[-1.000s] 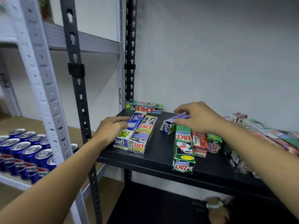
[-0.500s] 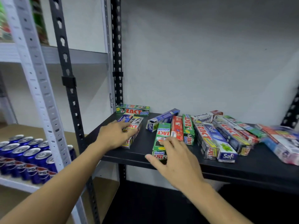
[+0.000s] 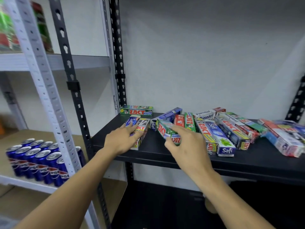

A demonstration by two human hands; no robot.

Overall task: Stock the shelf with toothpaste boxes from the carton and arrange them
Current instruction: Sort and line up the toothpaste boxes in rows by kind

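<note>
Toothpaste boxes lie on the black shelf (image 3: 257,164). My left hand (image 3: 121,140) rests flat, fingers straight, on two boxes lying side by side at the shelf's left: a blue Safi box (image 3: 132,121) and a grey ZACT box (image 3: 143,131). To its right, my right hand (image 3: 187,143) pinches the near end of a green ZACT box (image 3: 162,129), fingers on top and thumb beneath; the box sits askew. Another green ZACT box (image 3: 136,110) lies along the back wall. The carton is out of view.
More boxes lie in a loose row to the right: a blue Safi box (image 3: 167,116), Pepsodent boxes (image 3: 206,114), ZACT and Safi boxes (image 3: 220,140), and a jumbled pile (image 3: 283,138) at far right. Pepsi cans (image 3: 38,161) stand on the white rack to the left. A black upright (image 3: 71,80) stands between.
My right hand went from lying flat over the green ZACT box to pinching its near end, and the box has swung askew. My left hand stays on the two left boxes.
</note>
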